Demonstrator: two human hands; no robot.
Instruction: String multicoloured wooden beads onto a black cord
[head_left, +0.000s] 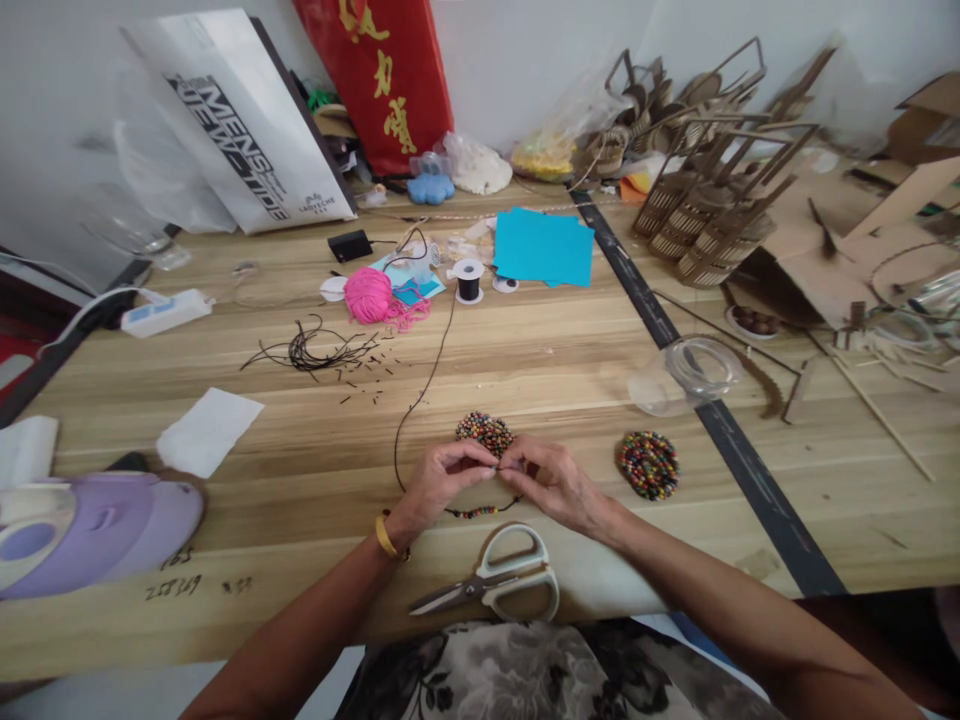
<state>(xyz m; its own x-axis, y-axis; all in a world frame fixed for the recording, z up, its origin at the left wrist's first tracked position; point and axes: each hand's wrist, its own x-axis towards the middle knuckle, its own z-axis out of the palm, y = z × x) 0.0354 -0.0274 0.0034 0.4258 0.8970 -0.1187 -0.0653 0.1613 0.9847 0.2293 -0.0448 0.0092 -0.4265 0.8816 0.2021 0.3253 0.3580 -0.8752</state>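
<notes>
My left hand (448, 478) and my right hand (553, 482) meet in a pinch at the middle of the table. Between their fingertips runs a thin black cord (424, 390), which leads back to a black spool (469, 282). Below the hands, a short row of coloured beads (475, 512) hangs on the cord. Whether a single bead sits in the fingertips is too small to tell. Just behind the fingers lies a pile of colourful beads (480, 430). A second round bead pile (649, 465) is to the right of my right hand. White-handled scissors (517, 575) lie nearest me.
Cut black cords (311, 348) and scraps lie left of the spool. Pink yarn (369, 295) and blue sheets (544, 248) are behind. Clear tape rolls (701, 368) and small woven baskets (697, 225) stand right. A purple device (112, 530) and white paper (210, 432) are at left.
</notes>
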